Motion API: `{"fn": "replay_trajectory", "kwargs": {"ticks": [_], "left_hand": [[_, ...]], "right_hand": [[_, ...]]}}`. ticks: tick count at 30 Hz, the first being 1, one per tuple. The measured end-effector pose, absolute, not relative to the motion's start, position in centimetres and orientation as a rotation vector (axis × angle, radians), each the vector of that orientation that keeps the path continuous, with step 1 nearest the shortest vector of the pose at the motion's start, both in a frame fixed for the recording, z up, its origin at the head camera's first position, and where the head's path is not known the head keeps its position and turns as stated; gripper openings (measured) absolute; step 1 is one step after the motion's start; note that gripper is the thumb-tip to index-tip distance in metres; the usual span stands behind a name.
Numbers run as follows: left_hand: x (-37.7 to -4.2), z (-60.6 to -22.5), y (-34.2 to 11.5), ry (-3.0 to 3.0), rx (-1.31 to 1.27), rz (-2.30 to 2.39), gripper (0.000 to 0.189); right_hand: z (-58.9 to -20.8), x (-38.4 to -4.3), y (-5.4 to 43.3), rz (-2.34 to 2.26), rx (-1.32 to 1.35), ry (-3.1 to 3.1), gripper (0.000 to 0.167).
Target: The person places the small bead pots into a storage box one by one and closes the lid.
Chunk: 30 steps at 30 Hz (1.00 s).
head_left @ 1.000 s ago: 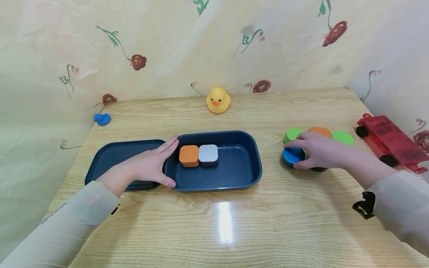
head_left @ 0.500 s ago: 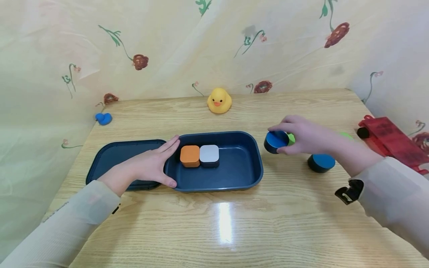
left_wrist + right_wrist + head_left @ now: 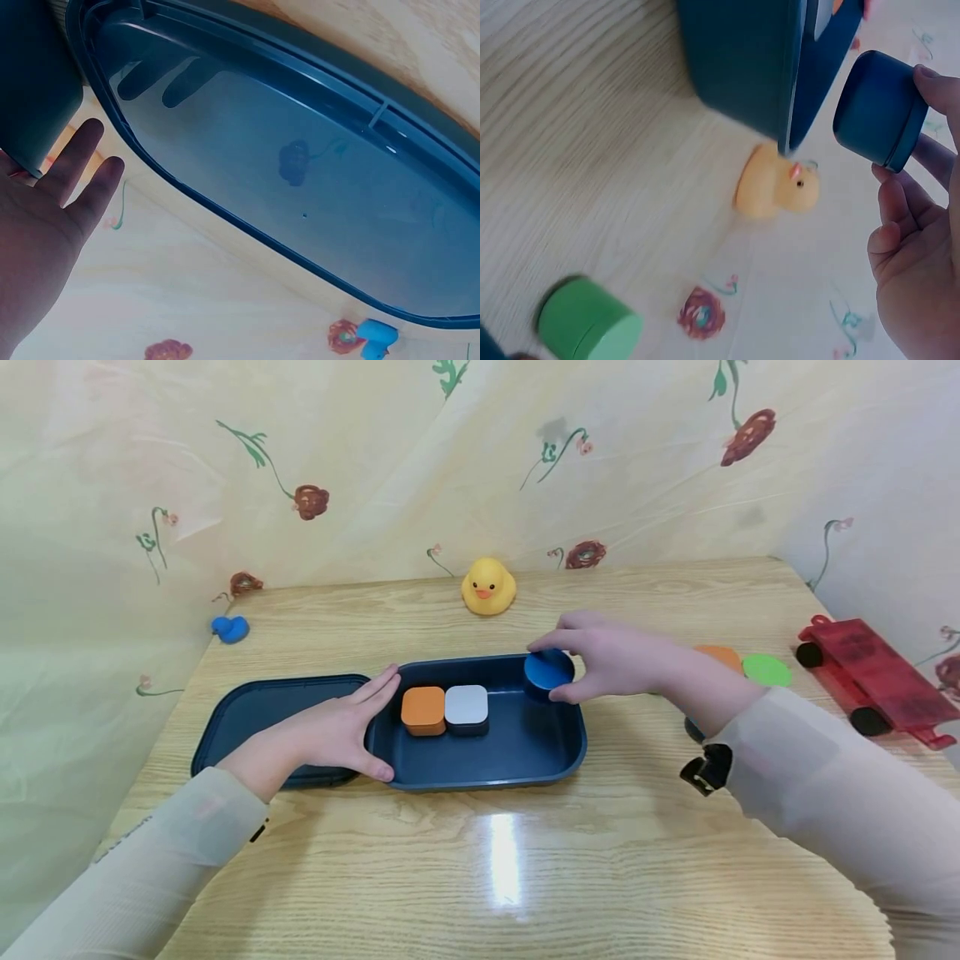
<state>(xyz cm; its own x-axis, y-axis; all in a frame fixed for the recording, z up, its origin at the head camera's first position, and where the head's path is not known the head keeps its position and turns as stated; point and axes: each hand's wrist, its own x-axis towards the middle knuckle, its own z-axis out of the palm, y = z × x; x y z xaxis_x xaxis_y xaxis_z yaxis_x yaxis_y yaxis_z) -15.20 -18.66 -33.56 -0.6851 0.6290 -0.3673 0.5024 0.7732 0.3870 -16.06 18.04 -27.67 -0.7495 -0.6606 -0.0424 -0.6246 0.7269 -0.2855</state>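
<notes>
My right hand (image 3: 611,656) pinches a small round blue container (image 3: 547,670) between thumb and fingers over the right end of a dark blue box (image 3: 517,743). In the right wrist view this container (image 3: 874,109) is above the box's rim, apart from it. Inside the box, at its left, an orange square container (image 3: 423,708) sits beside a white-topped dark square one (image 3: 466,703). My left hand (image 3: 333,731) rests at the box's left end, fingers and thumb spread and straight along the rim. Beneath that wrist lies a dark blue lid (image 3: 258,714), partly hidden.
At the right, behind my right forearm, stand an orange container (image 3: 718,656) and a green one (image 3: 767,670); others are mostly hidden. A red toy car (image 3: 873,672) lies farther right. A yellow duck (image 3: 487,587) sits behind the box, a blue duck (image 3: 231,628) at back left.
My right hand has lifted the round blue container from the group at the right and carried it left, over the box. The left hand has stayed in place.
</notes>
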Motion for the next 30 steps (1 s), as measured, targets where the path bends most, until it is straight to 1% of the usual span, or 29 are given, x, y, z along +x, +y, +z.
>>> {"fn": "replay_trajectory", "kwargs": {"ticks": [7, 20, 30], "left_hand": [[-15.2, -33.7, -18.7, 2.486, 0.851, 0.347, 0.123], [-15.3, -33.9, -18.8, 2.488, 0.854, 0.343, 0.124], [-15.3, -33.9, -18.8, 2.484, 0.856, 0.351, 0.123]], "right_hand": [[-28.9, -16.7, 16.1, -0.332, -1.058, 2.713, 0.059], [-31.4, -16.9, 13.5, -0.233, -1.081, 2.618, 0.056], [-32.3, -16.8, 12.7, -0.201, -0.977, 2.629, 0.058]]}}
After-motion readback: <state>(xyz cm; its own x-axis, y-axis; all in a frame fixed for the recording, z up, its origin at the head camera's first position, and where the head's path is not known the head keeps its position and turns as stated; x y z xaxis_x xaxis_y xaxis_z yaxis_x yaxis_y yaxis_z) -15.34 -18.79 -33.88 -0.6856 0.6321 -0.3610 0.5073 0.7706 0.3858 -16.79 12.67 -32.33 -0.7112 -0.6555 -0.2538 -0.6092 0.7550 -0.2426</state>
